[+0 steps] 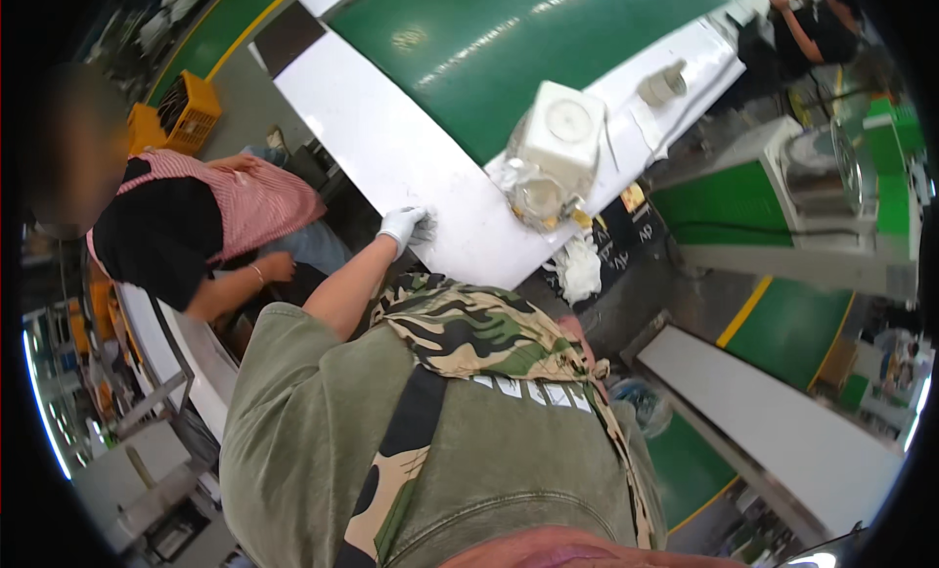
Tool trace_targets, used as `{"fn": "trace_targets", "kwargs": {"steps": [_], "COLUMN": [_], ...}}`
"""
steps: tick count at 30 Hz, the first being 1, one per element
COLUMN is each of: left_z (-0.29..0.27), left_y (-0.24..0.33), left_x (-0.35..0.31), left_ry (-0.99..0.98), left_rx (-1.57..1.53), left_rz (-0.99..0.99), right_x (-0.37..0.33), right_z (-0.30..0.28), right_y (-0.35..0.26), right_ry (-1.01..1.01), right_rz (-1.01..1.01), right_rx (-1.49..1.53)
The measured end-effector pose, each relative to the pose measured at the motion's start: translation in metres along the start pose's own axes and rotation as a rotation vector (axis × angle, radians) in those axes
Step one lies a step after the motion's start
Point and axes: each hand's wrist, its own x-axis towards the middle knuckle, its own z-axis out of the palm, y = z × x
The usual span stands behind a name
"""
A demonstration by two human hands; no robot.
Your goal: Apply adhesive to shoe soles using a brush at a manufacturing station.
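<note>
My left hand (pixel 402 227), in a white glove with greyish fingers, rests at the near edge of the white worktop (pixel 357 128). Its fingers reach out over the surface, and I see nothing held in them. My right hand does not show; the camouflage apron (pixel 479 324) and my body fill that side. Farther right on the worktop stands a white block-shaped container (pixel 565 128) with a round mark on its upper face. Against it lies a crumpled clear plastic bag (pixel 541 195) with something round and pale inside.
A green conveyor belt (pixel 460 69) runs beyond the worktop. A beige cylinder (pixel 663 84) stands at its far right. White cloth (pixel 579 270) hangs by the near edge. Left sits a person in a pink striped apron (pixel 259 201); yellow crates (pixel 191 113) stand behind. Right is a green-and-white machine (pixel 729 211).
</note>
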Motion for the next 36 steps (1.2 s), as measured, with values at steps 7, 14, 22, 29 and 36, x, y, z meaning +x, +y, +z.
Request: {"fn": "trace_targets", "kwargs": {"steps": [7,14,22,29,36], "left_z": [-0.015,-0.016,-0.038,-0.057,-0.111], "left_y": [-0.015,-0.006,0.029,0.035,0.062], "left_x": [-0.004,-0.004,0.015,0.033,0.065], "left_ry": [0.016,-0.08,-0.404,-0.648,-0.681], "left_rx": [0.034,0.146,0.256,0.517,0.522], "left_rz": [-0.015,-0.022,-0.324,-0.227,-0.135], "right_x": [-0.039,-0.068,-0.098,-0.09,-0.087], "right_z": [-0.017,-0.002,0.056,0.176,0.182], "right_y": [-0.07,-0.085,-0.075,-0.049,-0.176], "right_ry": [-0.095,-0.037,0.136,0.193,0.197], "right_rz": [0.058,0.114,0.243,0.384,0.29], "right_rx": [0.043,0.079,0.26,0.331,0.005]}}
